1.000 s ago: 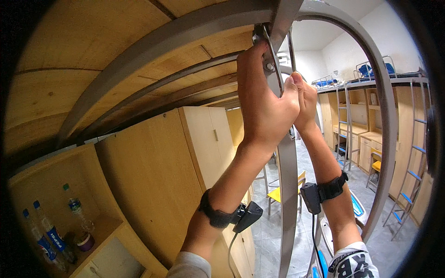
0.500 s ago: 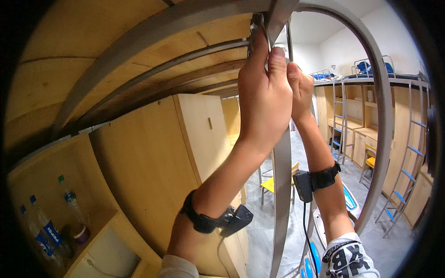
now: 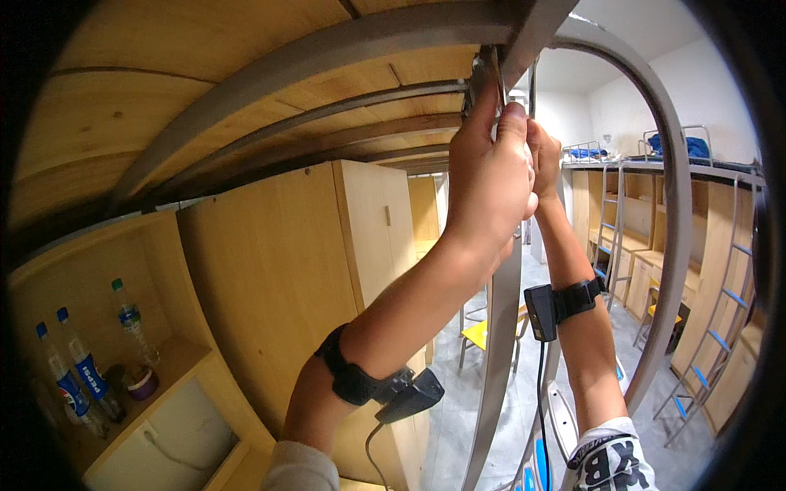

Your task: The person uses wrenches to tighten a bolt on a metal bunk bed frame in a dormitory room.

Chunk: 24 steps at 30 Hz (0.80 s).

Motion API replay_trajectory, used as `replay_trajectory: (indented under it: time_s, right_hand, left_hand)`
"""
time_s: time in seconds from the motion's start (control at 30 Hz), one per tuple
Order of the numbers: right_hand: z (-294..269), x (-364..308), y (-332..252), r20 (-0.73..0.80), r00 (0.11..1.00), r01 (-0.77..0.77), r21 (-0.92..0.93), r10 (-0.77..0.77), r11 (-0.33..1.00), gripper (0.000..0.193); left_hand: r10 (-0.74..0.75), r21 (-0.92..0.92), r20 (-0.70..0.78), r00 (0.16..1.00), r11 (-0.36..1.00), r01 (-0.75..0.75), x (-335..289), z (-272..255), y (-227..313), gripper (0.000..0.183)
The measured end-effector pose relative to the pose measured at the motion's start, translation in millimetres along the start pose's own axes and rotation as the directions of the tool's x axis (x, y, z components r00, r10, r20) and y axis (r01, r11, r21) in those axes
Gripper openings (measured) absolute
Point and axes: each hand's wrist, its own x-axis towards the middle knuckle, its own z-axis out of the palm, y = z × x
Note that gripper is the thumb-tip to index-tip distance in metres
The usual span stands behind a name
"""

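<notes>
Both my arms reach up to the top of a grey metal bed post (image 3: 501, 327), where it meets the bed frame (image 3: 536, 37). My left hand (image 3: 491, 176) is closed at this joint, its thumb and index finger pointing upward. Beside its fingertips shows a dark, shiny, narrow piece (image 3: 481, 78), too little seen to name. My right hand (image 3: 546, 159) is closed just behind and right of the left one, its fingers partly hidden. A thin upright metal strip (image 3: 533, 86) rises above it. What either hand grips is covered by the fingers.
Wooden bed boards (image 3: 270, 98) hang overhead. A wardrobe (image 3: 270, 303) stands left, beside a shelf with plastic bottles (image 3: 90, 376) and a cup (image 3: 142, 383). Rightward are a curved grey rail (image 3: 675, 204), a yellow chair (image 3: 475, 335) and ladders (image 3: 720, 340). A cable (image 3: 542, 401) hangs from my right forearm's strap.
The whole view has shifted, so hands, post and bed frame sit farther right and slightly lower in the picture. Both hands stay at the joint; the right hand's fingers have shifted slightly behind the left.
</notes>
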Motion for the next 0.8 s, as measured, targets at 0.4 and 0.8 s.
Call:
replay_trajectory:
  time_s: [0.4, 0.8]
  right_hand:
    - [15, 35, 26, 0.005, 0.998, -0.060, -0.161, 0.062, 0.985, 0.031]
    - [27, 87, 62, 0.000, 0.965, 0.253, -0.247, -0.261, 0.936, 0.031]
  left_hand:
    - [-0.166, -0.086, -0.020, 0.986, 0.983, 0.163, -1, -5, 3, 0.023]
    - [-0.155, -0.164, 0.077, 0.985, 0.972, 0.166, 0, -9, 2, 0.021]
